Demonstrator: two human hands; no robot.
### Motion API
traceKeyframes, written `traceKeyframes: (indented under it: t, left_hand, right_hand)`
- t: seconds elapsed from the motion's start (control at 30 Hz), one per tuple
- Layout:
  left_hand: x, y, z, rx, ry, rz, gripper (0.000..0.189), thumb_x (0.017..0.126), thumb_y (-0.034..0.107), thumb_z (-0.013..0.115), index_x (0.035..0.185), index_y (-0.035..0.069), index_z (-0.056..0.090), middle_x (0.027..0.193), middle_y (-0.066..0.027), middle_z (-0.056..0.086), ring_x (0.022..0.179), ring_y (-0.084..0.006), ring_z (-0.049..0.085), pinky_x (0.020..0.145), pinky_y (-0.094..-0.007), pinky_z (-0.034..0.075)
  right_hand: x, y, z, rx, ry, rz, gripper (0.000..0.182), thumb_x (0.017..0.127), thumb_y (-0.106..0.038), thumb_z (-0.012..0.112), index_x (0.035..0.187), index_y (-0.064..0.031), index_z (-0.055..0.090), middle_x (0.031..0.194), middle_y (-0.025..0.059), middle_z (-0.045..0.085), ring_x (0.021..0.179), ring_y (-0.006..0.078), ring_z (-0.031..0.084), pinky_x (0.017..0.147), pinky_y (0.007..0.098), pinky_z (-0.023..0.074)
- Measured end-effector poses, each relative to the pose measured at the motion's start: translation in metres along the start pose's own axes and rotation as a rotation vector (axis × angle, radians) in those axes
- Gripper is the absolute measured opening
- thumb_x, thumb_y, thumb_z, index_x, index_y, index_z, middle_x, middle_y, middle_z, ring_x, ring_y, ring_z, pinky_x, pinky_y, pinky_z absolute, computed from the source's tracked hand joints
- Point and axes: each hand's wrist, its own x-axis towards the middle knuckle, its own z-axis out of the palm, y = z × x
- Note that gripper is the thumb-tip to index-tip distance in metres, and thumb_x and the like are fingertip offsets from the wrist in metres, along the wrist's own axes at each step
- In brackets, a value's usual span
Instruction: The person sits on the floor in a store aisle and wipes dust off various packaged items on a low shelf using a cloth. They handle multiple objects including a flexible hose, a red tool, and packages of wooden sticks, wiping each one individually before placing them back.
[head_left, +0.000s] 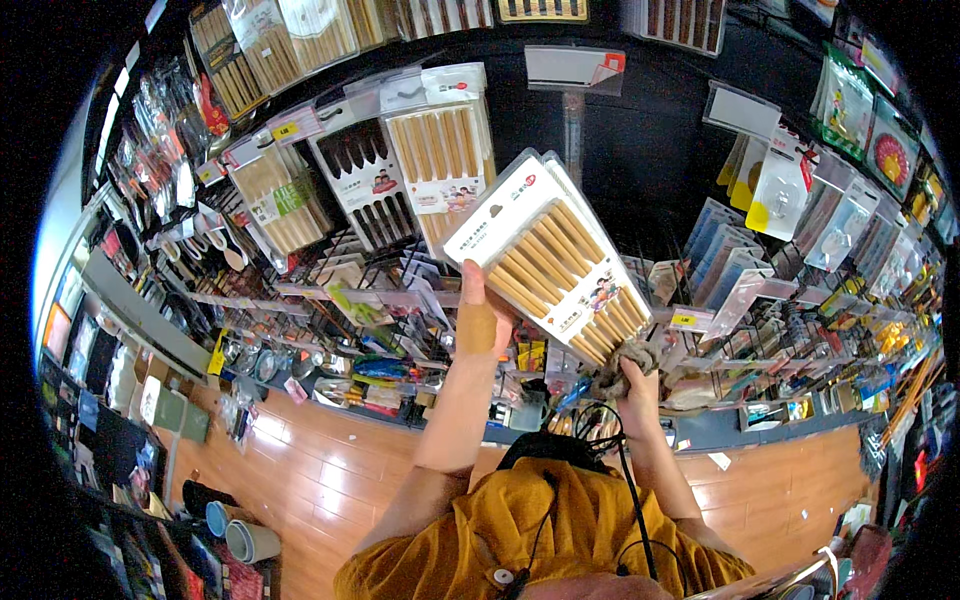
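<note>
Several blister packs of wooden chopsticks (555, 262) are held together, tilted, in front of the shop rack. My left hand (484, 311) grips their lower left edge, its thumb on the front pack's white card. At the packs' lower right end, my right hand (637, 386) is closed on a crumpled grey-brown cloth (624, 367), which touches the chopstick end. Just behind to the left hang a pack of light chopsticks (442, 161) and a pack of dark chopsticks (367, 184). A blank label holder (575, 67) sticks out above the held packs.
More chopstick packs (289, 45) hang at the top left. Small carded utensils (784, 180) hang on hooks at the right. Price label strips (690, 319) and metal hooks project toward me. A low shelf (780, 431) with goods runs above the wood floor (322, 465). Bins (251, 541) stand lower left.
</note>
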Motion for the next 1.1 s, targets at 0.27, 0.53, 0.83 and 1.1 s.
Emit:
traceKeyframes:
  t: [0.27,0.53,0.83,1.1]
  left_hand:
    - [0.019,-0.022,0.030,0.075,0.013,0.099,0.082,0.073,0.059,0.050,0.129,0.006,0.023,0.128,-0.0093,0.033,0.118,-0.0221,0.032,0.097,-0.0361,0.028]
    - [0.033,-0.046,0.021,0.221,-0.078,0.131,0.068,0.073,0.010,0.060,0.128,0.004,0.020,0.118,-0.0113,0.039,0.108,-0.0192,0.041,0.092,-0.0330,0.033]
    - [0.038,-0.046,0.028,0.192,-0.083,0.167,0.063,0.072,0.008,0.059,0.125,0.003,0.025,0.113,-0.0112,0.043,0.105,-0.0195,0.044,0.090,-0.0324,0.035]
    - [0.041,-0.022,0.020,0.173,-0.056,0.064,0.064,0.071,0.009,0.061,0.125,0.003,0.027,0.112,-0.0113,0.045,0.103,-0.0206,0.046,0.086,-0.0321,0.039]
  right_hand:
    - [0.004,0.002,-0.007,-0.036,0.006,-0.020,0.022,0.080,-0.008,0.053,0.101,-0.0024,0.048,0.095,0.0052,0.053,0.084,0.0159,0.054,0.068,0.0298,0.0458]
    - [0.006,-0.001,-0.014,-0.039,0.034,-0.016,0.035,0.073,-0.003,0.058,0.106,-0.0010,0.045,0.096,0.0044,0.054,0.084,0.0137,0.052,0.073,0.0264,0.0415]
    - [0.006,-0.011,-0.029,-0.239,-0.100,-0.008,0.029,0.072,-0.003,0.059,0.100,-0.0003,0.051,0.093,0.0047,0.056,0.085,0.0139,0.053,0.075,0.0267,0.0413]
    - [0.000,-0.053,-0.034,-0.165,-0.135,-0.108,0.038,0.073,-0.001,0.052,0.111,-0.0008,0.046,0.107,0.0096,0.053,0.096,0.0184,0.051,0.084,0.0291,0.0391]
